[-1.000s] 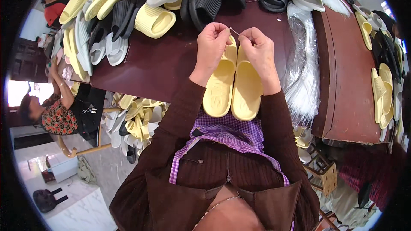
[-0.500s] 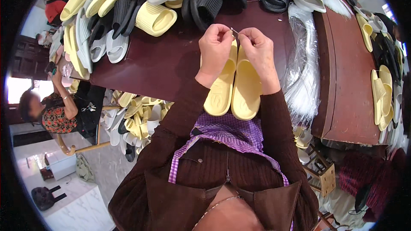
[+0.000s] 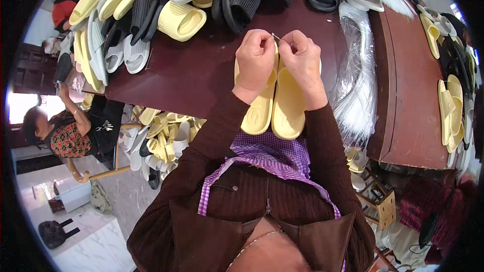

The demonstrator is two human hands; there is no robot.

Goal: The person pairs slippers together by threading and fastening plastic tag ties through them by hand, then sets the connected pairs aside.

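Note:
A pair of yellow slide slippers [image 3: 288, 113] lies side by side at the near edge of the dark red table [image 3: 186, 78], heels toward me. Over their toe ends, my left hand [image 3: 253, 63] and my right hand [image 3: 303, 65] are close together, each pinching with thumb and fingers. A thin, light-coloured strip [image 3: 275, 36] shows between the fingertips; its exact kind is too small to make out. My hands hide most of the slippers' straps.
Yellow, grey and black slippers [image 3: 181, 20] crowd the table's far side. A bundle of clear plastic strands [image 3: 355, 90] lies to the right, before another brown table [image 3: 413, 100] with more slippers. At left a person [image 3: 70, 131] holds a dark slipper [image 3: 63, 68]. Slippers are heaped below [image 3: 161, 138].
My hands stay pinched together over the slippers, shifting only slightly. The slippers' heels sit a little farther from me. The person at left has turned a dark slipper more upright.

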